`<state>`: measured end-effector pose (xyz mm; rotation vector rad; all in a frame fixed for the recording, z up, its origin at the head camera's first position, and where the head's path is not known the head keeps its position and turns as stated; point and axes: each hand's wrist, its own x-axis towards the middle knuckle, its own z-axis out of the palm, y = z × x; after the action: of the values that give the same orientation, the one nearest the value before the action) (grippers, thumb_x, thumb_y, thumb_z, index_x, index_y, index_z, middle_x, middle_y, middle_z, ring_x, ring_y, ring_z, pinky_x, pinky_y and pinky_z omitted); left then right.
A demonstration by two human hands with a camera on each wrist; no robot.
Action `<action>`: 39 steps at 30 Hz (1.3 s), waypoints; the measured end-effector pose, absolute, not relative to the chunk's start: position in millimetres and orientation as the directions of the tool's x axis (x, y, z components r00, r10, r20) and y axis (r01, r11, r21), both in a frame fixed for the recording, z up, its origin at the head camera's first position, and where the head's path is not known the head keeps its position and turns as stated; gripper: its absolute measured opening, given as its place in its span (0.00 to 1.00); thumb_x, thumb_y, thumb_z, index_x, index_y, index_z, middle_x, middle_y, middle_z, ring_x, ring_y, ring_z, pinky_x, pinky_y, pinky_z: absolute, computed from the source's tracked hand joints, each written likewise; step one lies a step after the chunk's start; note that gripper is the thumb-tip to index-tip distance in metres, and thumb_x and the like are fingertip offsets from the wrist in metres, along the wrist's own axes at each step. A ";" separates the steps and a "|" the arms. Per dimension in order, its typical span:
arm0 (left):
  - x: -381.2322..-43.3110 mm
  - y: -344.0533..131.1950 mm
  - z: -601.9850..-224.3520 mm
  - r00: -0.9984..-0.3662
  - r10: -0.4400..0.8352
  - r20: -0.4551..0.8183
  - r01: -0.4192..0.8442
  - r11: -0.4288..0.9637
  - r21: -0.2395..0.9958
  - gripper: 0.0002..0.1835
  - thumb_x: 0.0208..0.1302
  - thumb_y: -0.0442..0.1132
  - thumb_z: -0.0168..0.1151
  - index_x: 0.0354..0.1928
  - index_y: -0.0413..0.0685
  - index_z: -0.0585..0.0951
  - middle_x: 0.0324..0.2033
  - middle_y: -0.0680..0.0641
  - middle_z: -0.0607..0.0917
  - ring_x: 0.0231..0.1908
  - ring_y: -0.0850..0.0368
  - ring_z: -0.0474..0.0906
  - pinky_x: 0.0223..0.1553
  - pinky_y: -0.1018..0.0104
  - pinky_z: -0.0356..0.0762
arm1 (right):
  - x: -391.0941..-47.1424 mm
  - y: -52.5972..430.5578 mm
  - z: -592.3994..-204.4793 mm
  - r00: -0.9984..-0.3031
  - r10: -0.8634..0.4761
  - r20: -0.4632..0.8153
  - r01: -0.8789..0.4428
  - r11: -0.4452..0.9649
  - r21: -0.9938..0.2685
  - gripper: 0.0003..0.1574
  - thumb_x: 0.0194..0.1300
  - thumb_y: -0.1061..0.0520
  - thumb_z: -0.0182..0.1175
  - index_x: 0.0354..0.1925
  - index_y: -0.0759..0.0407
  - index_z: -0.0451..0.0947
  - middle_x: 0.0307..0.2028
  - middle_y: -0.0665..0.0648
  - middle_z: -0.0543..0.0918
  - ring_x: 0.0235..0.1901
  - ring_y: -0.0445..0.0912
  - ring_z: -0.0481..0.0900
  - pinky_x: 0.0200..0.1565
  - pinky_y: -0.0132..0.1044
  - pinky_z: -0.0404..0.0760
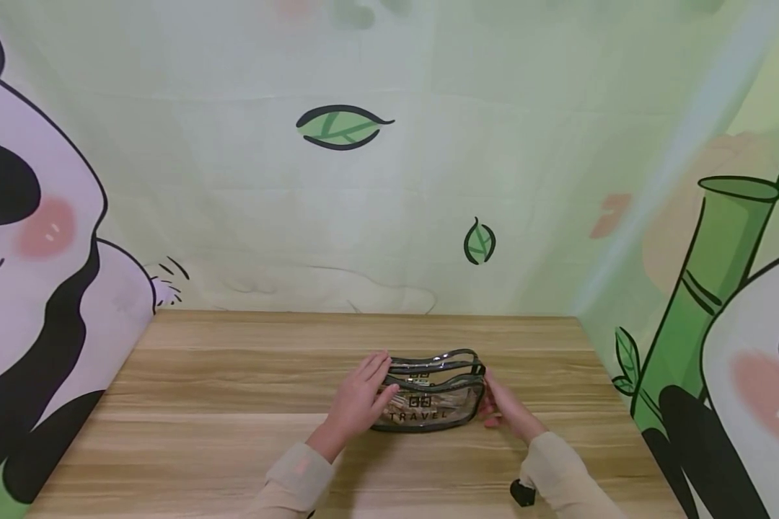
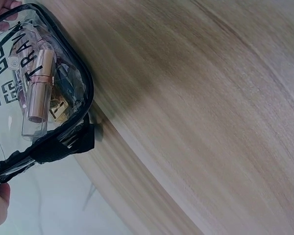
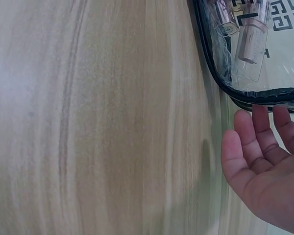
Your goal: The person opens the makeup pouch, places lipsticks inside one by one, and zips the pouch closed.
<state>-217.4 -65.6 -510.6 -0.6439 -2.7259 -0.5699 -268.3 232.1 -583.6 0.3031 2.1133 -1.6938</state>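
Note:
A clear pouch (image 1: 431, 404) with black piping and the word TRAVEL on its front stands on the wooden table. Through its plastic show a lipstick tube (image 2: 39, 93) with a clear end, a small gold piece (image 2: 59, 108) and other items crowded together. My left hand (image 1: 357, 396) grips the pouch's left end, fingers over the top corner and thumb at the front. At the opposite end my right hand (image 1: 506, 407) touches the pouch with loosely extended fingers (image 3: 242, 127); its thumb is hidden in the right wrist view.
The wooden table (image 1: 234, 375) reaches back to a pale green printed backdrop (image 1: 247, 180) with pandas, leaves and bamboo. A small black object (image 1: 522, 493) is by the right sleeve.

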 end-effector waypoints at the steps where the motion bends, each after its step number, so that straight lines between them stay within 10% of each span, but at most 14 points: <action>1: -217.4 -65.7 -510.8 -0.860 0.366 0.356 0.478 0.823 0.307 0.28 0.64 0.52 0.45 0.60 0.40 0.66 0.62 0.46 0.65 0.62 0.49 0.59 0.61 0.55 0.60 | -271.8 233.7 -591.2 -0.891 -0.080 -0.447 0.420 0.228 -0.878 0.41 0.55 0.23 0.31 0.26 0.56 0.66 0.21 0.51 0.72 0.23 0.44 0.72 0.24 0.37 0.75; 17: -218.7 -67.1 -513.6 -0.844 0.377 0.382 0.494 0.824 0.277 0.28 0.64 0.52 0.46 0.60 0.40 0.66 0.61 0.45 0.66 0.62 0.51 0.60 0.61 0.56 0.61 | -257.5 228.1 -574.3 -0.879 -0.148 -0.454 0.441 0.116 -0.890 0.17 0.63 0.50 0.40 0.24 0.54 0.69 0.20 0.49 0.73 0.23 0.43 0.73 0.28 0.35 0.75; 39: -218.5 -66.3 -515.5 -0.825 0.380 0.419 0.512 0.815 0.269 0.26 0.63 0.50 0.48 0.58 0.40 0.69 0.60 0.45 0.68 0.60 0.50 0.64 0.59 0.56 0.64 | -243.5 221.4 -543.0 -0.853 -0.173 -0.492 0.492 0.045 -0.869 0.20 0.66 0.47 0.39 0.32 0.57 0.72 0.24 0.49 0.74 0.27 0.43 0.73 0.33 0.35 0.74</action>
<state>-218.5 -66.3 -515.5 -0.6748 -2.6522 -0.5337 -243.5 221.4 -543.0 0.3206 1.8575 -1.8601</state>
